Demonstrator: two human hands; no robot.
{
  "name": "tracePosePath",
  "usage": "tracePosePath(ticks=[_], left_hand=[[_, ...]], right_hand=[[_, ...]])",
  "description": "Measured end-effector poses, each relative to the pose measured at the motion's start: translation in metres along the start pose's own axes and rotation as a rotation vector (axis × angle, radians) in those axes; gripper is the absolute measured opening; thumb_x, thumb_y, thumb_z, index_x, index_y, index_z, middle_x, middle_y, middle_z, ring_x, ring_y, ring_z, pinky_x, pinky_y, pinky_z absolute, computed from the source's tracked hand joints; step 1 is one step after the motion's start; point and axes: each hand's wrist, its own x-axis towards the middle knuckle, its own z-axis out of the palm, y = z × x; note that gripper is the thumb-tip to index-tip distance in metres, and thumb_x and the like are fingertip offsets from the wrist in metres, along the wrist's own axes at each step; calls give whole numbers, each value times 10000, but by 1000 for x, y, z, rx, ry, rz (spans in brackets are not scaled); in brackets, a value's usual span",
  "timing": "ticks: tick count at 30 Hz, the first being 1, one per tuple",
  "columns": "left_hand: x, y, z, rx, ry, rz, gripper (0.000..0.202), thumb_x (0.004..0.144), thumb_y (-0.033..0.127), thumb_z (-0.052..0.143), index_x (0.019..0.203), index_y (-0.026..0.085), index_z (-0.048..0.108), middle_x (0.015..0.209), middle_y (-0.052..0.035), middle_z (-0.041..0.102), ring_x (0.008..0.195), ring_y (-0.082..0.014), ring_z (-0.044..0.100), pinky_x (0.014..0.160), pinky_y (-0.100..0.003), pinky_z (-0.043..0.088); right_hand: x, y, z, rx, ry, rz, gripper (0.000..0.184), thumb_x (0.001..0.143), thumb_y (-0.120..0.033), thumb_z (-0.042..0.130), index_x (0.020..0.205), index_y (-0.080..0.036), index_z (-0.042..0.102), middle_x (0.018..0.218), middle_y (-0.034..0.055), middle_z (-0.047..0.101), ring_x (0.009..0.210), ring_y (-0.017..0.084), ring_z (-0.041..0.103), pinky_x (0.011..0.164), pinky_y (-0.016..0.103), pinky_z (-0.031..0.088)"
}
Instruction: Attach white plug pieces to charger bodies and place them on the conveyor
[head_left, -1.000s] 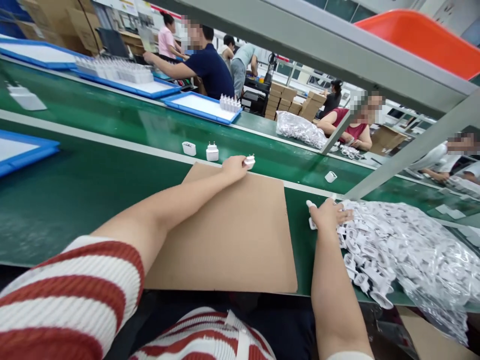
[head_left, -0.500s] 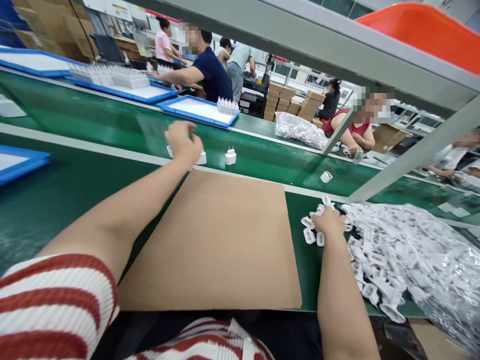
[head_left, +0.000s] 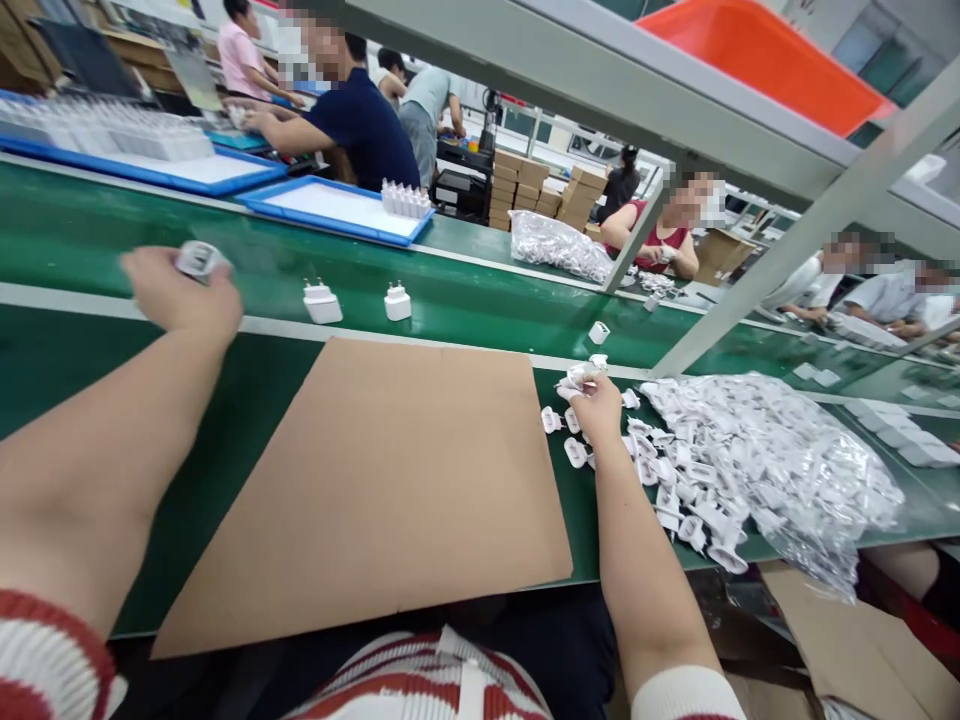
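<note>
My left hand [head_left: 180,300], slightly blurred, is raised over the green belt at the left. Its fingers close round a white charger [head_left: 201,260]. To its right on the belt stand a white two-pin charger [head_left: 322,302] and a second such charger [head_left: 397,301], pins up. At the right edge of the cardboard sheet [head_left: 390,480], my right hand [head_left: 600,405] pinches a white plug piece [head_left: 581,376]. Loose white plug pieces [head_left: 576,452] lie around that hand. An open-ended white housing [head_left: 598,333] rests on the belt just beyond it.
A clear plastic bag [head_left: 787,440] spills a heap of white plug pieces at the right. Blue-rimmed trays [head_left: 322,205] with chargers stand across the belt. A slanting metal post [head_left: 757,250] and shelf beam cross above, with an orange bin [head_left: 765,60]. Co-workers sit opposite.
My left hand has moved left along the belt with a charger in it, leaving the standing chargers in view. My right hand now lifts a plug piece from the loose ones. The view has shifted.
</note>
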Motion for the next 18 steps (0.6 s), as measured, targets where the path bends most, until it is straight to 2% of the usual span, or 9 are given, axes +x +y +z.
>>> tracePosePath(ticks=[2,5,8,10,12,13,15,18], left_hand=[[-4,18,9,-27,-7,34,475,875,580,696,1089,161,636,1027,-36,696,1008,-209,628,925,-331,550],[-9,31,19,-56,4,40,466,839,525,738,1134,179,637,1080,-51,680,1030,-228,627,921,-345,548],[-30,38,36,-86,5,37,432,796,484,768,1097,198,651,1102,-57,673,1022,-245,632,906,-357,545],[-55,47,55,-149,-139,69,371,783,465,769,1036,213,667,1073,-54,687,998,-253,642,891,-365,544],[-83,58,81,-263,-351,140,320,801,464,748,1001,224,679,1042,-59,708,984,-259,656,887,-378,544],[-95,63,94,-315,-410,153,307,814,471,736,991,226,681,1039,-63,716,974,-259,662,878,-385,545],[-113,70,115,-371,-476,130,301,833,482,718,991,228,685,1036,-68,723,939,-256,670,849,-395,547],[-124,68,131,-396,-536,50,342,828,488,723,1039,222,685,1040,-71,722,901,-250,672,826,-402,551]], right_hand=[[-2,-5,-1,115,0,12,383,626,-364,786,932,-211,614,951,44,722,842,217,701,869,393,564],[-8,-15,2,175,-39,-39,583,620,-338,813,1138,-219,573,938,13,722,784,188,700,830,363,575],[-14,-22,7,222,-130,-71,492,708,-354,748,1156,-213,601,1042,52,742,922,198,731,923,372,570],[-18,-26,10,241,-169,-72,446,743,-370,705,1154,-207,648,1167,86,723,967,198,737,938,373,570],[-22,-31,11,271,-190,-53,528,734,-374,705,1236,-219,650,1254,99,688,883,179,738,838,352,592],[-24,-33,11,295,-201,-31,565,727,-376,714,1268,-230,639,1248,95,690,823,167,730,772,338,594],[-28,-39,11,363,-238,18,526,731,-401,736,1223,-231,654,1138,73,731,764,159,710,715,324,592],[-33,-44,14,486,-314,63,380,749,-471,774,1026,-219,706,986,57,770,863,186,723,830,355,603]])
